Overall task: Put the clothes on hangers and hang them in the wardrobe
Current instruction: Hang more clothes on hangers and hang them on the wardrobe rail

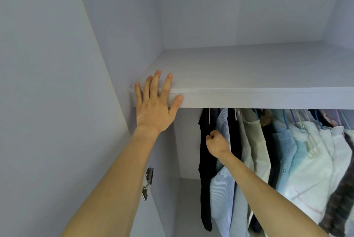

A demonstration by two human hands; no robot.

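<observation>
Both hands are up inside the wardrobe. My right hand [217,143] is closed, thumb against forefinger, at the shoulder of a long black hanging garment [205,179], where it meets a blue-and-white striped cotton shirt [223,194]. It looks like a pinch on the black cloth, though my fingers hide what is inside. My left hand [156,106] lies flat with fingers spread on the front edge of the pale grey laminate shelf [249,98], holding nothing.

The black piece hangs under that shelf at the left end of the row, limp and thin. I judge it light, soft and apt to slide off a narrow hanger if tugged by the hem. The better hold would be high up, at the shoulder or on the hanger hook itself, so the weight stays on the hanger.

Counting: one black garment in hand and one striped shirt touching it. To the right are roughly seven more pieces in cream, dark, light blue and white [306,160], pressed too close together for a firm count. Thin hanger hooks [286,119] show above them, some blue. I see one shelf and one metal door hinge [147,183] on the left wall.
</observation>
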